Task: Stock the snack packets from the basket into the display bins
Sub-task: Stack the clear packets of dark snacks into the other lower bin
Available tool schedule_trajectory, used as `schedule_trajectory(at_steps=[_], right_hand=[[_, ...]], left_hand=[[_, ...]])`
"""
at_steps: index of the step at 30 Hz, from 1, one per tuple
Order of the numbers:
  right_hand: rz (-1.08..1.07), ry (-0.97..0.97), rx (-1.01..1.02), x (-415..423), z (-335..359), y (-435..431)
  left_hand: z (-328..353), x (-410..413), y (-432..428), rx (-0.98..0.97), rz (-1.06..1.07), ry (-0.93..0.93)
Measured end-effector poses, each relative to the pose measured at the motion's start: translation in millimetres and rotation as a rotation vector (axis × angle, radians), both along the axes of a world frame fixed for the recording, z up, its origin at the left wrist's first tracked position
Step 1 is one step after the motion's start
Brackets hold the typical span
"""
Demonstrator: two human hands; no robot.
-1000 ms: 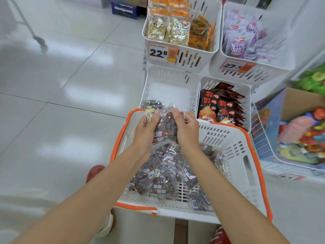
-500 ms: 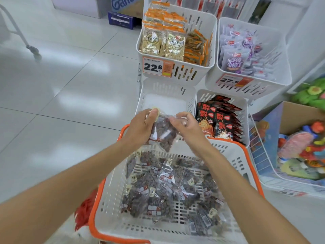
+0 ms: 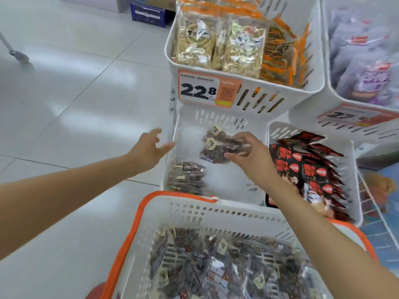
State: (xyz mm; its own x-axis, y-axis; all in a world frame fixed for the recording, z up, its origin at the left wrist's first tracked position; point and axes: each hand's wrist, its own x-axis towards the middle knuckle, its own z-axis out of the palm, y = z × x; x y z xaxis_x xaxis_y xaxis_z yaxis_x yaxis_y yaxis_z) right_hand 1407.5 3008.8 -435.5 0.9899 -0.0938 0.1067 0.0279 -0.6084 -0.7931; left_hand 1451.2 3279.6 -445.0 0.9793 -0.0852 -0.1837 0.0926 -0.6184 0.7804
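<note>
the right hand [image 3: 252, 162] now holds the snack packets [image 3: 218, 147] alone over the lower bin [image 3: 216, 120], fingers [image 3: 246, 140] pinching them; the left hand [image 3: 148, 148] has let go, fingers spread, beyond the basket [image 3: 194, 209].

The bare left hand [image 3: 151, 147] stretched toward two o'clock, fingers spread, empty; the bare right hand [image 3: 252, 162], stretched toward ten o'clock, pinched clear packets of dark snacks [image 3: 218, 147].

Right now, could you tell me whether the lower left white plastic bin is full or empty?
Nearly empty: the white plastic bin holds only a small pile of clear dark-snack packets in its near left corner.
</note>
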Motion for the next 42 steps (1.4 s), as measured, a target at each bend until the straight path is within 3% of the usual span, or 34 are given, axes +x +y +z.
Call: schedule_trajectory(at_steps=[5, 7, 9, 11, 20, 26, 33, 36, 42], right_hand=[[0.074, -0.136, -0.246, 45.8, -47.7, 33.6], [0.249, 0.041, -0.265, 51.5, -59.0, 44.0], [0.383, 0.293, -0.147, 47.4, -64.8, 45.5], [0.368, 0.381, -0.001, 45.0, -70.3, 40.9], [0.372, 0.372, -0.050, 43.0, -63.0, 45.6], [0.184, 0.229, -0.008, -10.5, -31.9, 39.5], [0.069, 0.030, -0.019, -120.4, 13.2, 30.0], [0.111, 0.150, -0.033, -170.3, 1.6, 25.1], [0.356, 0.652, -0.177, -241.9, -72.7, 31.2]], left_hand=[[-50.6, 13.2, 2.7, -0.199, -0.031, 0.176], [-60.9, 13.8, 2.6, -0.236, -0.016, 0.158], [-63.8, 14.3, 2.8, -0.278, 0.007, 0.151], [-62.6, 14.6, 2.2, -0.312, 0.023, 0.164], [-56.8, 11.7, 0.4, -0.261, 0.017, 0.172], [-15.0, -16.6, -5.7, -0.058, -0.011, -0.007], [26.0, -124.1, -24.8, -0.253, -0.078, 0.046], [18.1, -180.1, -20.5, -0.345, -0.030, 0.071], [-1.3, -251.9, 6.3, -0.365, 0.106, 0.073]])
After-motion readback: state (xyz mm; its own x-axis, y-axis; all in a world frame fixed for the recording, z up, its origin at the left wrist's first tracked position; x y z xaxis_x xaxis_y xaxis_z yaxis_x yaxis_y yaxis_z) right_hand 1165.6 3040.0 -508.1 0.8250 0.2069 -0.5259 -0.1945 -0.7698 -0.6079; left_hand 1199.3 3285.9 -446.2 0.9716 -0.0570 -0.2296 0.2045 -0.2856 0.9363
